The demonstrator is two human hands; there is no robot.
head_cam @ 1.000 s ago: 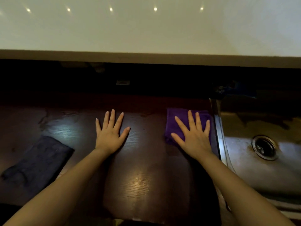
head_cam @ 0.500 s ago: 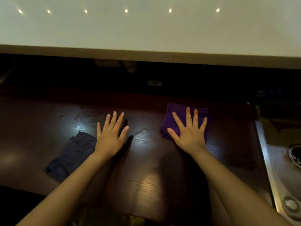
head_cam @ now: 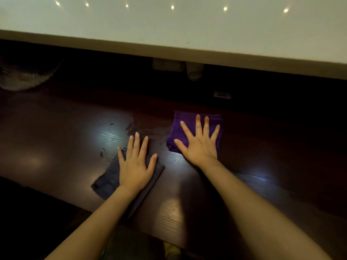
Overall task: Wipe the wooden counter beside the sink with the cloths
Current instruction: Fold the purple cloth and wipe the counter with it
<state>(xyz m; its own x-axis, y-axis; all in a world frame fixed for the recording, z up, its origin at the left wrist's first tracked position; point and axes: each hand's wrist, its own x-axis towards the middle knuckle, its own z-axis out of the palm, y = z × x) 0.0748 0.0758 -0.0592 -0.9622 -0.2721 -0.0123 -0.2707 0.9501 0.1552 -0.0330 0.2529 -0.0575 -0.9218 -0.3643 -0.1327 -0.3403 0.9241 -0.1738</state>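
The dark wooden counter (head_cam: pixel 56 143) runs across the view under glare spots. A folded purple cloth (head_cam: pixel 177 126) lies on it right of centre, with my right hand (head_cam: pixel 200 145) flat on top, fingers spread. A dark grey cloth (head_cam: pixel 107 181) lies nearer the front edge, and my left hand (head_cam: pixel 135 166) rests flat on its right part, fingertips reaching past it onto the wood. Neither hand curls around its cloth. The sink is out of view.
A white ledge (head_cam: pixel 169 25) overhangs the dark back of the counter. Small dark specks (head_cam: pixel 102 153) and smears sit left of my left hand. A pale rounded object (head_cam: pixel 22 79) is at the far left, and a small plate (head_cam: pixel 222 94) sits on the back wall.
The view swung left and the sink left the frame. My right hand slid the purple cloth left, away from the sink. My left hand moved from bare wood onto the dark grey cloth.
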